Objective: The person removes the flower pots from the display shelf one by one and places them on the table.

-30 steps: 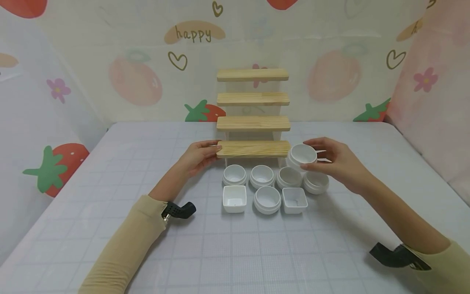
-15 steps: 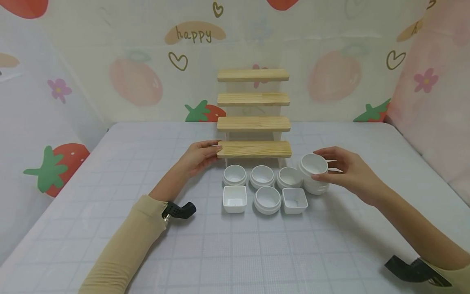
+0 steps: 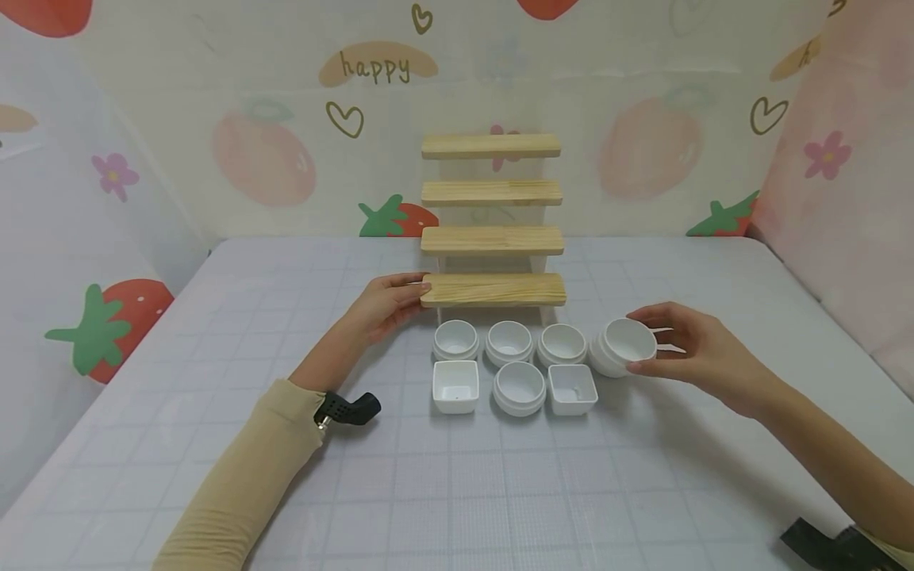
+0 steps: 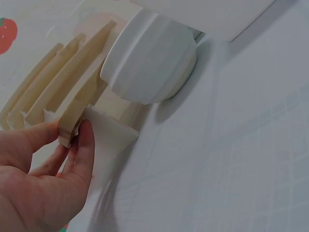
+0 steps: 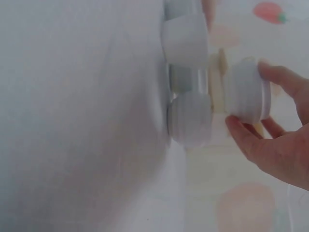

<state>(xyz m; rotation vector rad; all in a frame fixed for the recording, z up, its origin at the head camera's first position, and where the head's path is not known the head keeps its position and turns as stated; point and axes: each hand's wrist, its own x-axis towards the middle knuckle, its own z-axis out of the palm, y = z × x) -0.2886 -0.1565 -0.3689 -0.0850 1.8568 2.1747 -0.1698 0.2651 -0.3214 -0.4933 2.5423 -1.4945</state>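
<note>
My left hand (image 3: 389,305) pinches the left end of the lowest wooden board (image 3: 493,291) of a stepped display shelf; the left wrist view shows thumb and fingers on that board end. To the shelf's right, my right hand (image 3: 703,361) grips a small round white pot (image 3: 631,339) by its sides, mouth up. In the right wrist view the held pot (image 5: 246,92) is off the table, apart from another round pot (image 5: 190,121) standing below it. That standing pot is partly hidden behind the held one in the head view.
Round white pots (image 3: 509,341) line up before the shelf. Nearer me stand a square pot (image 3: 455,388), a round pot (image 3: 520,390) and another square pot (image 3: 573,391). The table (image 3: 443,492) has a pale checked cover; a printed backdrop (image 3: 286,63) hangs behind.
My right hand has carried the round pot rightward and nearer me, away from the lowest board's right end. The left hand and the shelf stay in place.
</note>
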